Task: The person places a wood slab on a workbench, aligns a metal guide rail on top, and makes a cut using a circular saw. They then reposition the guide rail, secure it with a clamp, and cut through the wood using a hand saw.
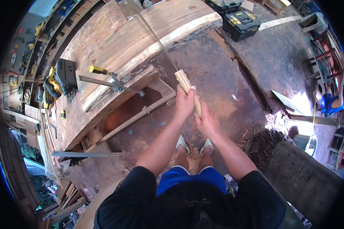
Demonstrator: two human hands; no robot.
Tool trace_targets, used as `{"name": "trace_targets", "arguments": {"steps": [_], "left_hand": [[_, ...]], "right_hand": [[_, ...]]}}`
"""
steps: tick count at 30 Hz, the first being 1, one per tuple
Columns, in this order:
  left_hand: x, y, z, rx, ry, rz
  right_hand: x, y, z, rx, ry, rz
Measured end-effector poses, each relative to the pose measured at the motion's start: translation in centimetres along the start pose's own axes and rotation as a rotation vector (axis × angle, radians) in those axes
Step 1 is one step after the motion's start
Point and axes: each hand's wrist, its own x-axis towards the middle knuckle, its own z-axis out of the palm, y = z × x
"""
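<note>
Both of my hands are wrapped round the pale wooden handle [183, 79] of a long tool that looks like a pull saw. My left hand [185, 101] grips farther up, and my right hand [207, 119] closes on the lower end. From the handle a long narrow blade [156, 38], seen nearly edge-on, runs up and left across a thick wooden slab [179, 19] with a pale live edge. Its teeth are too fine to make out. A bar clamp [116, 84] with a yellow handle sits at the slab's near left end, over the workbench [74, 126].
Yellow-and-black power tools [51, 89] and a dark case [67, 76] stand on the bench's left. A black toolbox [240, 23] is at the back right. A large log [298, 171] lies right of my feet. At far right is a person in blue [330, 104].
</note>
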Motion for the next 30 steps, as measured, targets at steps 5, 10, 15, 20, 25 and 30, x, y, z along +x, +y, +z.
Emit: {"name": "trace_targets", "arguments": {"steps": [5,10,15,20,25,30], "left_hand": [[1.7,-1.5,-0.1,0.111,0.054,0.096],[2.4,-4.3,-0.3,0.024,0.077,0.008],[-0.2,-6.2,0.8,-0.015,0.097,0.035],[8.1,-1.1,-0.7,0.019,0.253,0.063],[9.4,-4.4,-1.0,-0.011,0.224,0.025],[4.1,-8.9,-0.2,-0.001,0.188,-0.091]], "right_hand": [[0.8,0.0,0.2,0.005,0.010,-0.019],[1.7,2.3,2.1,-0.022,-0.100,0.062],[-0.5,6.2,5.9,0.028,-0.031,0.036],[8.0,1.3,3.7,0.085,-0.029,0.031],[9.3,3.9,7.8,0.019,-0.019,0.071],[2.8,8.3,9.5,0.038,0.029,0.029]]}}
